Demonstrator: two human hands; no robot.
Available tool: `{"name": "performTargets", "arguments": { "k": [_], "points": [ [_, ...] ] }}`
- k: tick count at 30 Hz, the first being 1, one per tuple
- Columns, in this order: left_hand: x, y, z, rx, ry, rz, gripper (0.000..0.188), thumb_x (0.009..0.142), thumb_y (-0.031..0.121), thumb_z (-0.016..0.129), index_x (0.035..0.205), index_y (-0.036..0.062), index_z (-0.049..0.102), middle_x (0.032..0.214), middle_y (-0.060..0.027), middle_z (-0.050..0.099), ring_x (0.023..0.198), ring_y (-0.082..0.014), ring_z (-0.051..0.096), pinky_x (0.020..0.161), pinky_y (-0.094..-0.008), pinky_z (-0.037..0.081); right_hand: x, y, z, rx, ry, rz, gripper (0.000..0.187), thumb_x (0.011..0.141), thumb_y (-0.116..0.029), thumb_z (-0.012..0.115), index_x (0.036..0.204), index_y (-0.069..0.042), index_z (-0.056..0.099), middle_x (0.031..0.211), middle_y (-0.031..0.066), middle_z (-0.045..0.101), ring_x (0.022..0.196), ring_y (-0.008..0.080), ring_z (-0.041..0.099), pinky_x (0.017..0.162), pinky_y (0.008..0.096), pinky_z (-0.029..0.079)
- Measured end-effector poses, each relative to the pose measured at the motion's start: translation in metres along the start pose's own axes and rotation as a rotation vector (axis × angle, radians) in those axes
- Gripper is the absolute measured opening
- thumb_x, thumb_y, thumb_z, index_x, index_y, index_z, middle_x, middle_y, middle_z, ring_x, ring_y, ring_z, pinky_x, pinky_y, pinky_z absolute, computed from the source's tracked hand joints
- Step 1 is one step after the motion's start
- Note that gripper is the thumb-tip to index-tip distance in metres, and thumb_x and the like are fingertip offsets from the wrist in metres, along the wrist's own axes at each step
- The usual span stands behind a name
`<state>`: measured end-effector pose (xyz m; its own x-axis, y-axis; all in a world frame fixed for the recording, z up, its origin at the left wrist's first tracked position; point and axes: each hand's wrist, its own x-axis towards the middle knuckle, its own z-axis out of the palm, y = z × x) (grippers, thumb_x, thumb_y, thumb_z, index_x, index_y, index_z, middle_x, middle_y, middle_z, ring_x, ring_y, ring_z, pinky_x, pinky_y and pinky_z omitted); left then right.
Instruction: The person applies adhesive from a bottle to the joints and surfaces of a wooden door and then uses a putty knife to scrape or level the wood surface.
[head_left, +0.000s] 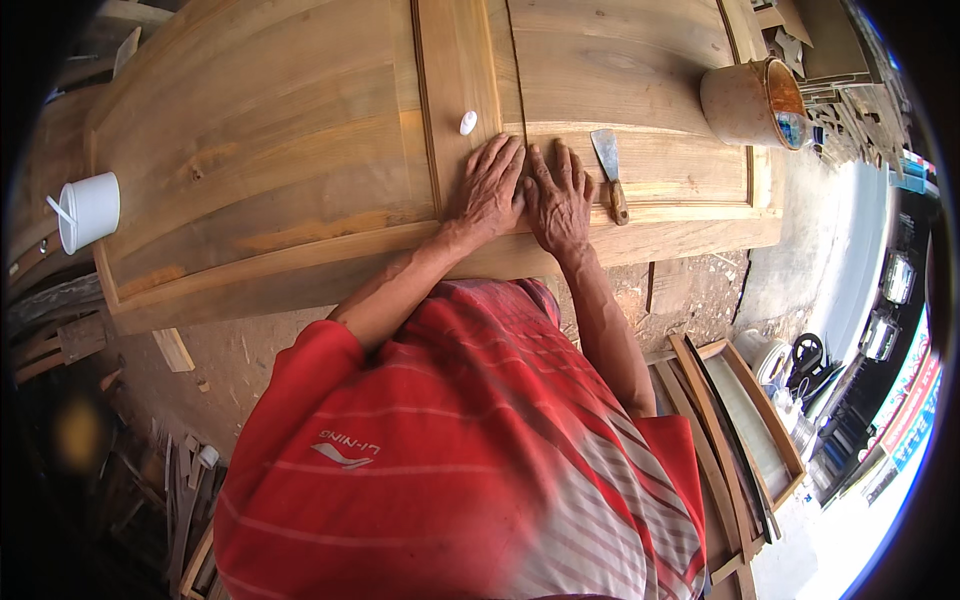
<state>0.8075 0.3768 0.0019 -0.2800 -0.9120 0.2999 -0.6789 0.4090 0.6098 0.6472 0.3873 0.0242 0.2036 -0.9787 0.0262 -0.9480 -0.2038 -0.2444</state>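
Both my hands rest flat on a large panelled wooden door [300,120] that lies before me. My left hand [490,188] has its fingers stretched forward on the upright middle rail. Close beside it, my right hand [560,195] lies palm down with its fingers spread a little. Just right of that hand lies a putty knife [609,165] with a grey blade and a wooden handle, touched by neither hand. A small white bottle [468,123], perhaps a glue bottle, sits on the rail just past my left fingertips.
A stained bucket [755,103] stands on the door's far right end. At the left end is a white tub [90,210] with a stick in it. Wooden frames and strips [735,430] lean at lower right; scrap wood [185,490] piles up at lower left.
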Motion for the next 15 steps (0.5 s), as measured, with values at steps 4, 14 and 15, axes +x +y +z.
{"name": "performTargets", "arguments": {
  "k": [4,14,15],
  "points": [
    [-0.005,0.001,0.001,-0.016,0.025,0.004,0.063,0.084,0.008,0.069,0.143,-0.0074,0.054,0.151,-0.0216,0.052,0.146,-0.0389,0.043,0.120,-0.0532,0.032,0.006,0.002,-0.003,0.032,-0.033,0.011,0.054,0.105,-0.041,0.055,0.157,-0.025,0.052,0.166,0.0186,0.037,0.149,0.0412,0.036,0.120,0.0583,0.026],
    [-0.005,-0.009,0.010,-0.025,0.075,0.023,0.056,0.086,0.002,0.064,0.141,-0.0051,0.057,0.149,-0.0194,0.055,0.145,-0.0374,0.046,0.120,-0.0521,0.033,0.009,0.007,-0.001,0.115,-0.021,0.051,0.055,0.105,-0.041,0.054,0.157,-0.021,0.050,0.164,0.0204,0.038,0.149,0.0405,0.036,0.119,0.0584,0.025],
    [-0.005,-0.009,0.011,-0.029,0.078,0.028,0.056,0.086,0.002,0.064,0.141,-0.0050,0.057,0.149,-0.0192,0.055,0.144,-0.0374,0.046,0.120,-0.0517,0.033,0.004,0.005,0.000,0.058,-0.011,0.024,0.057,0.105,-0.040,0.055,0.158,-0.020,0.049,0.164,0.0203,0.038,0.149,0.0408,0.036,0.119,0.0584,0.025]
  ]
}}
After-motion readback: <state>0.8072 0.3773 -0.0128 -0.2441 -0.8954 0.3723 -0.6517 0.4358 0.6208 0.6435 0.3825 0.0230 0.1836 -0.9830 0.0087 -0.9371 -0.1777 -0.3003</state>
